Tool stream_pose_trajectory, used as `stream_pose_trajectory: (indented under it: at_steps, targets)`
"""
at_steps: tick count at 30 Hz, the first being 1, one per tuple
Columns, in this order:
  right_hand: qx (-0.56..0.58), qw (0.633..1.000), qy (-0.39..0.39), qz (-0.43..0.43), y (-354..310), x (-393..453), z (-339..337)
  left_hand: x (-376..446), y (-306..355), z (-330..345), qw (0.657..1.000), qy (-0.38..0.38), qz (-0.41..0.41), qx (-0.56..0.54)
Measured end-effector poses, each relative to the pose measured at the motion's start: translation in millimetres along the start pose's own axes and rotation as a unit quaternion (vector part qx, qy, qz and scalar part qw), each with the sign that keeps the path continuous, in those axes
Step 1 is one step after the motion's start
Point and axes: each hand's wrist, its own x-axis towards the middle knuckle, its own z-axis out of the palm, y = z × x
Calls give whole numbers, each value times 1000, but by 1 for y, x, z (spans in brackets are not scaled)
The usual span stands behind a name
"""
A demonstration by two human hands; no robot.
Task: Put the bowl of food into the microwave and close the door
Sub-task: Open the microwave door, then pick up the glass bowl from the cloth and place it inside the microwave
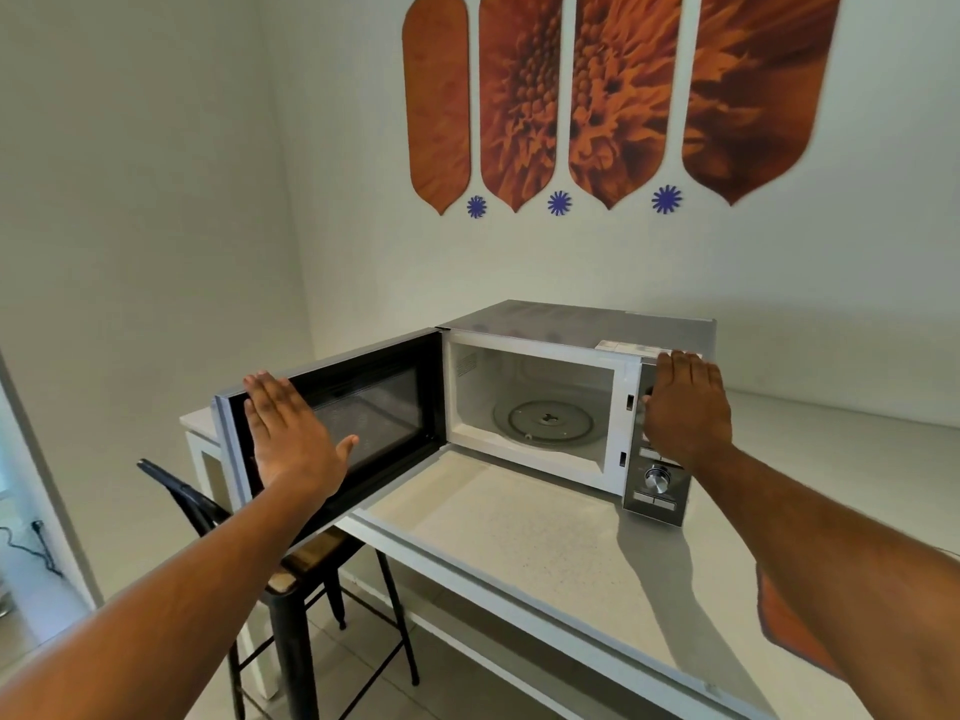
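A silver and white microwave (576, 324) stands on a pale counter (519, 537) against the wall. Its door (384, 402) is swung wide open to the left. Inside, the white cavity holds only a glass turntable (545, 420). My left hand (291, 433) lies flat with spread fingers against the inner side of the door. My right hand (685, 407) rests flat on the control panel at the microwave's right front, covering its upper part. No bowl of food is in view.
A black metal stool (291, 569) with a wooden seat stands under the counter's left end, below the open door. An orange cloth (789, 621) lies on the counter beneath my right forearm. Orange flower panels (613, 96) hang on the wall above.
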Motion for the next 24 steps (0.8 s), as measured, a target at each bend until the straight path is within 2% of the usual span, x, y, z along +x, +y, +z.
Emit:
stream_pose_trajectory:
  at_steps: [9, 14, 24]
  targets:
    - [14, 1000, 2, 22, -11, -19, -8, 2, 22, 2, 995, 19, 90, -29]
    - [27, 999, 21, 37, -7, -34, -5, -6, 62, -1, 982, 30, 170, -79]
    - [-13, 997, 25, 76, 36, -90, 7, -78, 192, -12, 912, 7, 344, -222]
